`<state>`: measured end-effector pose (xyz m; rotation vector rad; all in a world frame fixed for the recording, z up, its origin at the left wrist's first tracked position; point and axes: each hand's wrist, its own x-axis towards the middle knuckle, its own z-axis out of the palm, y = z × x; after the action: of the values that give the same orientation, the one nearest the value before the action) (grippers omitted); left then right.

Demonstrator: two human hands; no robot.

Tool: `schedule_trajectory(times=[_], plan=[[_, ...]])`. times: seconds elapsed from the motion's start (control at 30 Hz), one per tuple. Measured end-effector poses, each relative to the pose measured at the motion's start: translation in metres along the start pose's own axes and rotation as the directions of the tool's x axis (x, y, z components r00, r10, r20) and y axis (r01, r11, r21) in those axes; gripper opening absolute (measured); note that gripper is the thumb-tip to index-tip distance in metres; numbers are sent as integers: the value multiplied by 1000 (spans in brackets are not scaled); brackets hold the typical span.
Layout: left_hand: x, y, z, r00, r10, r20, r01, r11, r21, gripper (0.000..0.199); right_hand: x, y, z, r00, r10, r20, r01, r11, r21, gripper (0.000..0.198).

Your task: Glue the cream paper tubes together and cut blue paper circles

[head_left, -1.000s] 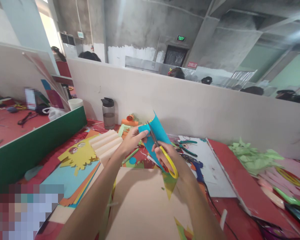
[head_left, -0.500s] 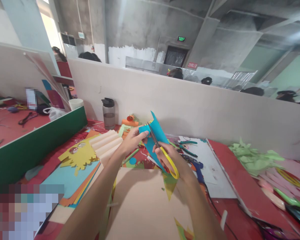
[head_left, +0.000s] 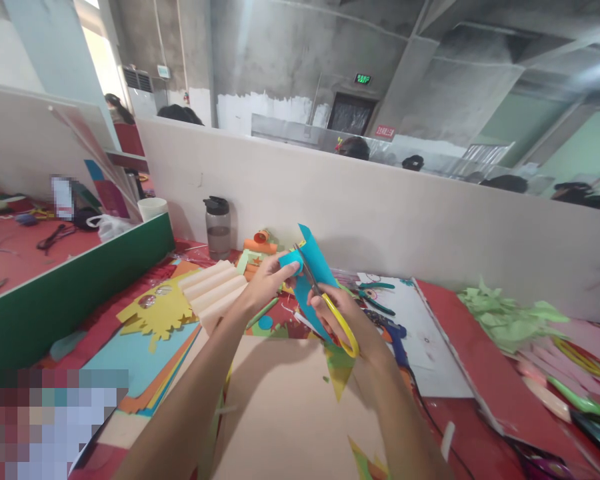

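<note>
My left hand [head_left: 273,277] pinches a sheet of blue paper [head_left: 320,257] by its left part, thumb on top. In my right hand [head_left: 337,310] are scissors [head_left: 343,327] with yellow handles, their dark blades pointing up and left at the paper. The blades lie across the blue paper, close to my left thumb; how far they are open is hard to see. A long part of the paper stands up behind the blades, and another part hangs below between my hands. Under my forearms lies a large beige sheet [head_left: 290,407].
Left are pleated beige paper [head_left: 215,290], yellow cut-outs [head_left: 163,310] and stacked coloured sheets [head_left: 135,360]. A water bottle [head_left: 218,230] stands by the white partition [head_left: 380,213]. Right lie green-handled pliers [head_left: 377,300], a blue glue gun [head_left: 394,333] with a cord and a red board [head_left: 480,360].
The left part of the blue paper and my left thumb have shifted slightly right, closer to the blades. The paper's upright tip leans a little more left. My right hand stays nearly in place.
</note>
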<state>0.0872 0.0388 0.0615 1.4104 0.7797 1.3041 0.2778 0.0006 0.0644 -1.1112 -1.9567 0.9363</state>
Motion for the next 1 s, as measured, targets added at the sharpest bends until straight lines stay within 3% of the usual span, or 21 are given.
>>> schedule_trajectory(times=[0.2,0.3,0.67,1.0], plan=[[4,-17,17,966,174,-190,-200,972,-127,33,4,7,19,997,-3,-78,9,996,83,44],[1,-24,28,947,197,-255,-253,945,-209,32,6,6,31,993,-27,-116,38,995,93,44],[0,-19,46,899,204,-388,-331,896,-295,36,10,11,44,965,-120,-234,115,993,-34,52],[1,-11,45,842,227,-490,-344,924,-164,39,8,6,46,974,-103,-200,98,995,-33,48]])
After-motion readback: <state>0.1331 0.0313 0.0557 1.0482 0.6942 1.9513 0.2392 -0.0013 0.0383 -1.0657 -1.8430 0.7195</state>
